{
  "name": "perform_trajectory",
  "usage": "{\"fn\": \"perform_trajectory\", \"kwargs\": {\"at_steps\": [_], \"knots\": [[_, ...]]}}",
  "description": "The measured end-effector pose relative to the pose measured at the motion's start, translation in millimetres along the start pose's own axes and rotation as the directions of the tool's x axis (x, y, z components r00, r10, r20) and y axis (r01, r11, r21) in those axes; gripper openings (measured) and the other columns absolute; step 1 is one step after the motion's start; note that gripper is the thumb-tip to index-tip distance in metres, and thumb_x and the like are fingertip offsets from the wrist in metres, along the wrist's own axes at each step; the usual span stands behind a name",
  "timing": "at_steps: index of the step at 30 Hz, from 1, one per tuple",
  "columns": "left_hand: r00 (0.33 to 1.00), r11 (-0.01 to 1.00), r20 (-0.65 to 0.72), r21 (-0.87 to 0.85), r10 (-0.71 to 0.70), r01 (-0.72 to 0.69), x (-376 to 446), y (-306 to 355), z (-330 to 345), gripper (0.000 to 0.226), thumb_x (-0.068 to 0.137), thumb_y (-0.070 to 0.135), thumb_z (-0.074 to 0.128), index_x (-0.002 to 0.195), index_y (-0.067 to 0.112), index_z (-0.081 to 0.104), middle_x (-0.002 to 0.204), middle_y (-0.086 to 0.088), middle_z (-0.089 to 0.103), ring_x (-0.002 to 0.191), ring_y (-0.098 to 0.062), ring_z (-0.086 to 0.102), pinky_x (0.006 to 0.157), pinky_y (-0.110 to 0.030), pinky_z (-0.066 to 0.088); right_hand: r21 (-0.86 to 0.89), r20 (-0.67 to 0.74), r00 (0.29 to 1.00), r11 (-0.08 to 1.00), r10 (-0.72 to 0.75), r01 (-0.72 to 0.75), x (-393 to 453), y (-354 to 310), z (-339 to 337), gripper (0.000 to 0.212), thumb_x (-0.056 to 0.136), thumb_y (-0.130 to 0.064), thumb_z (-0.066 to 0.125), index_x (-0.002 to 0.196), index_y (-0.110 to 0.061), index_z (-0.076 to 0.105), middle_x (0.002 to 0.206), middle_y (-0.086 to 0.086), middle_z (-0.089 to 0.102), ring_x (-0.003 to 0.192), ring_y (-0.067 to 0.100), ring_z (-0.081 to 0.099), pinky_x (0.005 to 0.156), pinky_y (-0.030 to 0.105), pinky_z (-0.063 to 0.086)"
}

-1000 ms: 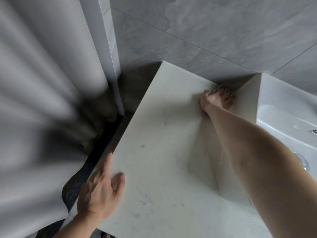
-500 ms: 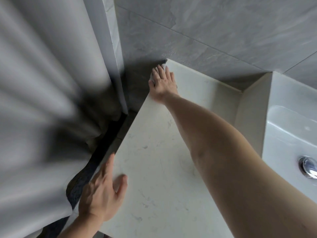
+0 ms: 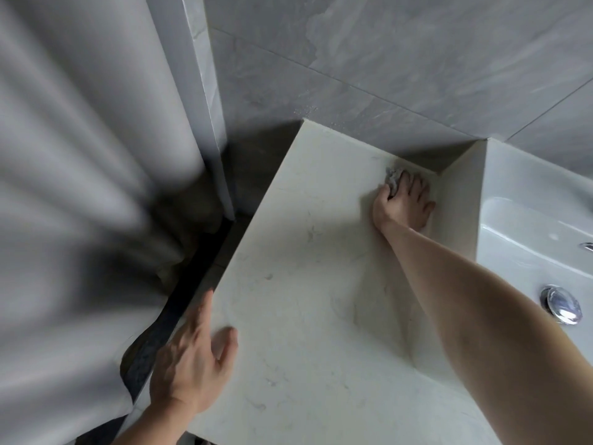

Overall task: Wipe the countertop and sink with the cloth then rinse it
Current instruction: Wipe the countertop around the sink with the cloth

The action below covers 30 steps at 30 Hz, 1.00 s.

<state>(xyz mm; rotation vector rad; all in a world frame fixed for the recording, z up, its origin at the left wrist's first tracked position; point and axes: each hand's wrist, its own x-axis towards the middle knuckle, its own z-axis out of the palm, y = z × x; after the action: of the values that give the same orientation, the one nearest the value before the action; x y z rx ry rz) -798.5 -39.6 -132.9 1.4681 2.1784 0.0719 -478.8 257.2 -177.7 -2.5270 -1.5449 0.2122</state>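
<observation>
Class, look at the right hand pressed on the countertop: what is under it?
A grey cloth pokes out past the fingers of the right hand, on the pale countertop. The rest of the cloth is hidden under the hand.

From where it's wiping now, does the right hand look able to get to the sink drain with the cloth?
Probably yes. The right hand presses the cloth on the countertop beside the sink. Only the basin's raised side wall stands between it and the drain; nothing else blocks.
</observation>
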Motion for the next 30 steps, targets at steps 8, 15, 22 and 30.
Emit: {"fn": "perform_trajectory", "kwargs": {"at_steps": [8, 15, 22, 30], "knots": [[1.0, 1.0, -0.008, 0.004, 0.007, -0.007, 0, -3, 4, 0.086, 0.084, 0.066, 0.029, 0.159, 0.027, 0.019, 0.156, -0.002, 0.048, 0.125, -0.029, 0.062, 0.094, -0.045, 0.054, 0.028, 0.129, 0.961, 0.969, -0.246, 0.244, -52, -117, 22, 0.074, 0.1, -0.049, 0.035, 0.164, -0.018, 0.018, 0.173, 0.009, 0.011, 0.159, 0.035, 0.005, 0.126, 0.054, 0.004], [1.0, 0.999, 0.011, -0.016, -0.029, 0.029, -1, 6, 2, 0.079, 0.094, 0.054, 0.046, 0.161, 0.029, 0.012, 0.163, 0.002, 0.035, 0.131, -0.03, 0.056, 0.098, -0.043, 0.046, 0.072, 0.218, 0.636, 0.662, -0.74, 0.746, -166, -160, 31, 0.06, 0.103, -0.044, 0.031, 0.157, -0.021, 0.04, 0.17, 0.004, 0.025, 0.159, 0.028, 0.007, 0.128, 0.05, 0.003], [0.998, 0.998, 0.004, -0.023, -0.055, 0.055, 0, 3, 5, 0.079, 0.094, 0.055, 0.048, 0.161, 0.03, 0.014, 0.158, -0.001, 0.044, 0.123, -0.034, 0.061, 0.094, -0.044, 0.049, 0.198, 0.122, 0.79, 0.794, -0.601, 0.574, -121, -75, 18, 0.062, 0.102, -0.041, 0.035, 0.161, -0.021, 0.03, 0.171, 0.003, 0.022, 0.158, 0.03, 0.013, 0.127, 0.047, 0.008], [0.999, 0.999, -0.047, -0.031, -0.012, 0.011, -1, -3, 6, 0.08, 0.093, 0.058, 0.045, 0.161, 0.032, 0.012, 0.162, 0.005, 0.038, 0.131, -0.026, 0.057, 0.093, -0.041, 0.051, 0.061, -0.116, 0.992, 0.997, -0.046, 0.054, -50, 32, 4, 0.065, 0.097, -0.04, 0.034, 0.15, -0.005, 0.046, 0.158, 0.02, 0.042, 0.149, 0.039, 0.034, 0.124, 0.047, 0.021]]}}
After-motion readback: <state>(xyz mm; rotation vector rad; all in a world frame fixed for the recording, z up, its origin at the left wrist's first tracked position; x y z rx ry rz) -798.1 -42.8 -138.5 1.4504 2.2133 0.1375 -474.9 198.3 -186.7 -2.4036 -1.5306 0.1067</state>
